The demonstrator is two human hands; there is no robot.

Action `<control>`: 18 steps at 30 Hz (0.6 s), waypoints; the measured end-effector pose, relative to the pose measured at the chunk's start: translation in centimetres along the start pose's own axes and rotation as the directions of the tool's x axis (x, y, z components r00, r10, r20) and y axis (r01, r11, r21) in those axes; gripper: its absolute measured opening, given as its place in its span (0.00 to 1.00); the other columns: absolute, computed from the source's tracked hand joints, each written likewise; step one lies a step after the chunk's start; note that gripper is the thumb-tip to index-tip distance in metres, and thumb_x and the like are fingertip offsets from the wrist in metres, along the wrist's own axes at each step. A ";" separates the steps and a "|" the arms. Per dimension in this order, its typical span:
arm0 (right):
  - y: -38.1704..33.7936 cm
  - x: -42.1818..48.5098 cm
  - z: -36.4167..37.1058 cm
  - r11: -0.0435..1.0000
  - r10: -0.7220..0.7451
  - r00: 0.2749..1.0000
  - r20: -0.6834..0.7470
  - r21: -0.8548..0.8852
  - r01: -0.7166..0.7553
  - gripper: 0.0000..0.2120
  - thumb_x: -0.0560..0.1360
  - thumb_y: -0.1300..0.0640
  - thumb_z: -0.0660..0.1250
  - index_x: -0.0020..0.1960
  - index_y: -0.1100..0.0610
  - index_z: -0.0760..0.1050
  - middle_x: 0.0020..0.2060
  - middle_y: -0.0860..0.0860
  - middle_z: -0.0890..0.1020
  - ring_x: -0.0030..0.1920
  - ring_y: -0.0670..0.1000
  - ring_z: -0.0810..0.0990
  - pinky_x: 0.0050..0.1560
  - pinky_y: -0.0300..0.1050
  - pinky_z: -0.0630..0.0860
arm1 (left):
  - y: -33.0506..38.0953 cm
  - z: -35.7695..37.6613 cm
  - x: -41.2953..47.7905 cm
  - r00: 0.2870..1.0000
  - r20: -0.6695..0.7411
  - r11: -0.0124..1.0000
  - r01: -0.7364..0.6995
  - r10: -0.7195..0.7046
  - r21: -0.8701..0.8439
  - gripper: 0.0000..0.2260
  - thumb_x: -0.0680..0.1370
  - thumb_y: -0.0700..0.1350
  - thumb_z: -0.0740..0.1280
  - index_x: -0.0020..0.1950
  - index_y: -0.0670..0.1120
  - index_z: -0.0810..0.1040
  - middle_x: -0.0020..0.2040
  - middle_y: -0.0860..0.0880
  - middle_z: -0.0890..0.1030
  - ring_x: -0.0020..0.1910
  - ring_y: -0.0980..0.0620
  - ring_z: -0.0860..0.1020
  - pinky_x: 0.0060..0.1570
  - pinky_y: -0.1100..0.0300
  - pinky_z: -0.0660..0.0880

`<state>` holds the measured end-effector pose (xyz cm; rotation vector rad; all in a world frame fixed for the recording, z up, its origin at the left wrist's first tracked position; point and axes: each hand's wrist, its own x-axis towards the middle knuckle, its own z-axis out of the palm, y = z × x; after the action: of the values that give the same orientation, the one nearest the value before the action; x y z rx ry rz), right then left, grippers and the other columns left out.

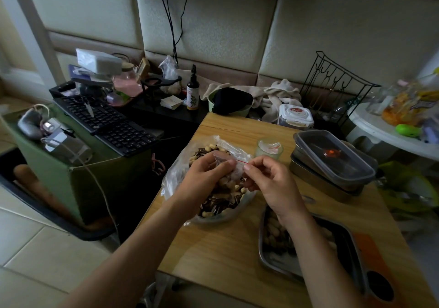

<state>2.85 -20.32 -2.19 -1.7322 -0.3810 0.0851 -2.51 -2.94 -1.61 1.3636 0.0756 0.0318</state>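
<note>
- The small zip bag (234, 168), clear with a red seal strip, hung between both hands, just above the large plastic bag (219, 206) of striped seeds and pale nuts in the middle of the table (225, 248).
- The left hand (204, 174) was closed around the bag's left side, its fingers curled round the plastic and the pale nuts inside it.
- The right hand (270, 182) pinched the right end of the red strip between thumb and forefinger, the other fingers loosely curled.
- The step looked like working the seal. Doing it well called for pulling the strip taut and level between the two pinches, so that its halves would meet along their whole length.
- I could not tell whether the mouth was open or pressed shut, because fingers and folds hid it.
- The nuts were best kept low in the bag, away from the strip, as one caught in the track would stop it closing.
- Holding the work over the large bag was sensible, since anything that spilled would drop back into the mix and not onto the table.
- The metal tray (280, 260) near right and the glass (269, 148) just beyond the hands left little elbow room, so small wrist movements suited better than wide pulls.
</note>
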 end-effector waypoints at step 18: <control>0.3 -0.1 0.7 0.939 -0.256 0.962 -0.099 -0.259 0.224 0.09 0.79 0.60 0.71 0.41 0.51 0.78 0.34 0.45 0.80 0.35 0.45 0.78 0.37 0.38 0.75 | -0.3 0.9 -0.1 0.998 -0.062 0.999 -0.012 0.014 0.043 0.08 0.82 0.45 0.68 0.55 0.40 0.82 0.45 0.39 0.85 0.40 0.46 0.85 0.34 0.57 0.81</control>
<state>2.65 -19.69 -2.64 -1.9093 -0.5207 -0.2632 -2.53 -3.86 -1.78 1.4057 0.1205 0.0839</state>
